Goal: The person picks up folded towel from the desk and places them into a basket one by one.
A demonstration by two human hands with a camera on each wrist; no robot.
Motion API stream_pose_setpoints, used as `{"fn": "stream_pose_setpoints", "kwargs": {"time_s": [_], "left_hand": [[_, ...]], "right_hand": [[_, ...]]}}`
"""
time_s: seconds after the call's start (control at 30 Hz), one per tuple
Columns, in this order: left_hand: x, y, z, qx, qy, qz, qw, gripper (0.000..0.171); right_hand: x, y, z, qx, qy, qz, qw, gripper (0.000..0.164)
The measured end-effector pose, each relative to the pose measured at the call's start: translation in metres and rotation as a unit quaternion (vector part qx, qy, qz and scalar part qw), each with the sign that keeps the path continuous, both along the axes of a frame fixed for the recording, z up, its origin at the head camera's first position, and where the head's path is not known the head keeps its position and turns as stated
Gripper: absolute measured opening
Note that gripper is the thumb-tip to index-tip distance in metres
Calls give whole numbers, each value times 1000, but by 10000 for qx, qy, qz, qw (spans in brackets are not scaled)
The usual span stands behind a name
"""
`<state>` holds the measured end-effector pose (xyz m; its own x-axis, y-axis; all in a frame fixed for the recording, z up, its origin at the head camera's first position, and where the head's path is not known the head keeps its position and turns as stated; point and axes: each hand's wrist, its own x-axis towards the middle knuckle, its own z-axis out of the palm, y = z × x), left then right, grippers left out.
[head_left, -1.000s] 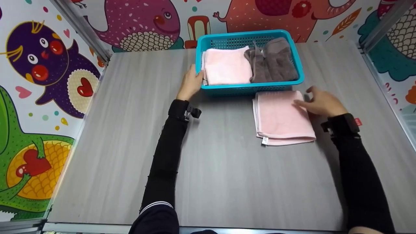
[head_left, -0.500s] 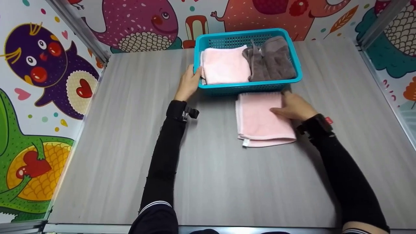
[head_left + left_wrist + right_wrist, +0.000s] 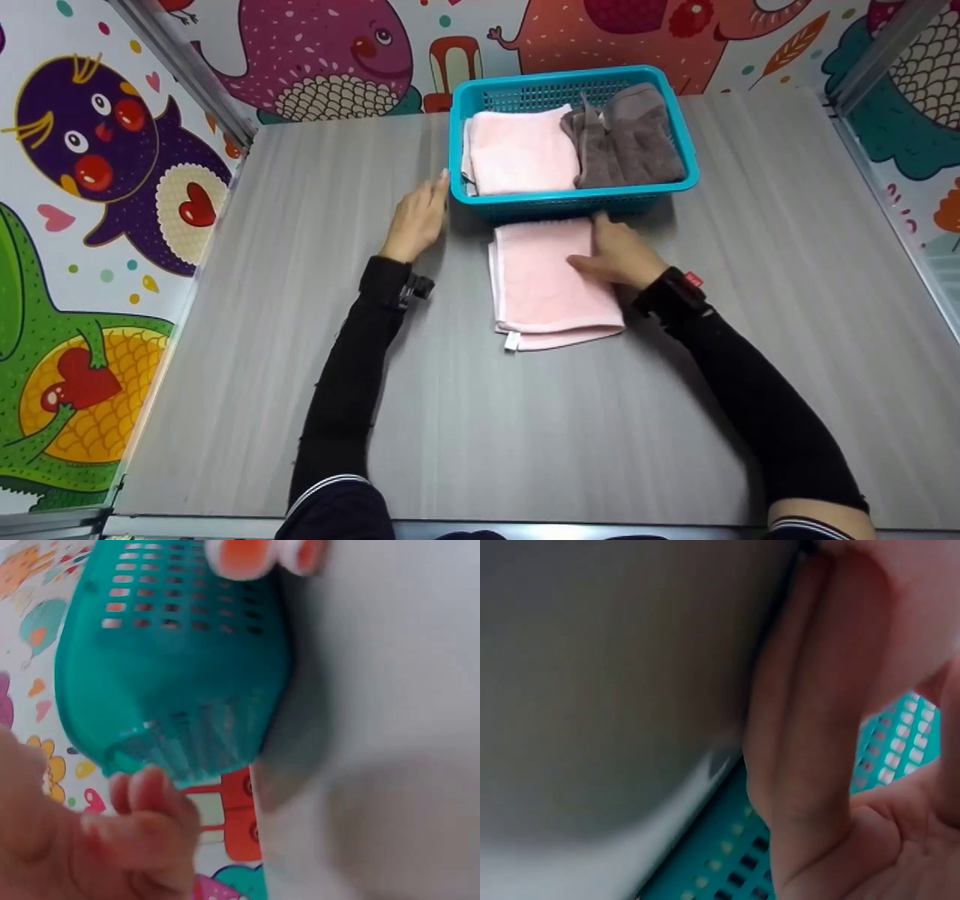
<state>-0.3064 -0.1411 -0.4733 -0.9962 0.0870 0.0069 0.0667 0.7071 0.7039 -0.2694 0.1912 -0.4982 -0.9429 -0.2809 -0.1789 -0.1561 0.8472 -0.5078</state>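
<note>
A folded pink towel (image 3: 544,289) with a small white tag at its near-left corner lies on the table in front of a teal basket (image 3: 574,193). My right hand (image 3: 626,255) grips the towel's right edge, thumb on top and the other fingers low at the side. Beside the basket's near-left corner is my left hand (image 3: 416,219), its fingers loosely extended and holding nothing. In the left wrist view, the basket's perforated side (image 3: 180,660) stands between thumb and fingers, apart from the curled-looking fingertips. Fingers and teal mesh fill much of the right wrist view.
Inside the basket, another folded pink towel (image 3: 525,154) lies on the left, and brown-grey towels (image 3: 645,142) fill the right. The basket stands near the cartoon-printed back wall (image 3: 465,45). A printed side wall (image 3: 97,247) borders the grey table (image 3: 262,360) at left.
The pink towel on the table has slid left with my right hand, to below the basket's left half. My left hand has let go of the basket's left rim and drawn back slightly.
</note>
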Motion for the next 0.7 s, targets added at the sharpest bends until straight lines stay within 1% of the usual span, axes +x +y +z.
{"fn": "stream_pose_setpoints", "kwargs": {"time_s": [0.03,0.1,0.13,0.2,0.27,0.33,0.4,0.43,0.53,0.6,0.7], "left_hand": [[5,-1,-1,-155,-126,-32,9998,68],[16,-2,-3,-413,-529,-249,9974,79],[22,-1,-4,-495,-766,-423,9949,84],[33,6,-6,-650,-1186,-859,9871,86],[44,16,-10,-834,-1420,-1315,9775,83],[52,29,-15,-1127,-1350,-1644,9706,77],[58,42,-19,-1436,-1094,-1853,9660,69],[61,47,-21,-1545,-960,-1867,9654,66],[67,60,-24,-1779,-604,-1807,9654,52],[69,66,-26,-1876,-482,-1789,9646,44],[70,70,-28,-1933,-399,-1851,9627,41]], "right_hand": [[0,-2,0,-43,-1,30,10000,82],[2,-5,0,-119,-4,92,9999,81],[2,-5,0,-135,-18,110,9998,78],[3,-4,1,-148,-63,146,9998,75],[3,-1,1,-132,-140,165,9997,78],[4,2,1,-107,-245,207,9994,83],[5,4,1,-95,-353,314,9988,89],[5,5,1,-95,-407,384,9984,91],[6,6,1,-197,-459,602,9969,89],[6,6,1,-281,-415,728,9961,83],[7,4,1,-399,-246,832,9954,74]]}}
